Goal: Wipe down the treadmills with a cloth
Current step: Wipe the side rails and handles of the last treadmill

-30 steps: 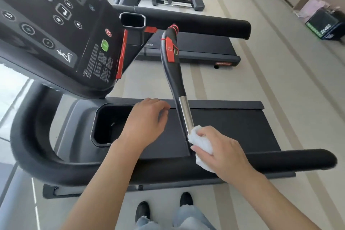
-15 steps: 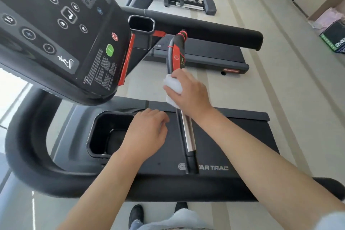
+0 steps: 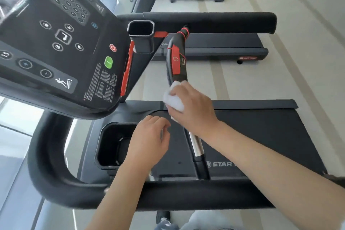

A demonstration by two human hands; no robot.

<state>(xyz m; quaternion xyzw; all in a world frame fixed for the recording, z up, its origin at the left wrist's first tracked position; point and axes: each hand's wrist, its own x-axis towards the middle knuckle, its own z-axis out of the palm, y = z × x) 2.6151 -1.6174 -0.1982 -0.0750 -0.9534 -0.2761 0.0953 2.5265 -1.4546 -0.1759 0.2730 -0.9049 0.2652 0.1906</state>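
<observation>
Gym floor (image 3: 242,84), pale with darker stripes; a row of treadmills, seen from the head camera only.

Nearest treadmill (image 3: 252,136) directly below, with console (image 3: 56,43) tilted at upper left, cup holder (image 3: 115,144) dark and open, padded bar (image 3: 168,196) crossing at the bottom. Second treadmill (image 3: 214,43) behind, well apart.

Right hand (image 3: 192,106) curled around white cloth (image 3: 173,99), pressing it on the handle (image 3: 176,61) just below the red button part, where the black grip meets the metal tube. Left hand (image 3: 149,142) resting loosely on the deck beside the cup holder, fingers relaxed, holding nothing visible.

Compared with one second ago: cloth then low, at the base of the handle near the padded bar; half a second ago high, just under the red part; now about the same height, perhaps slightly lower. Left hand almost unchanged in place. Camera leaned a little forward.

Meaning, as a judgement: one upward stroke along the handle done, metal tube probably already wiped, top section with the red button not yet covered. Console and padded bar probably still to do, also the other treadmills. Care needed near the red button, to avoid pressing it.
</observation>
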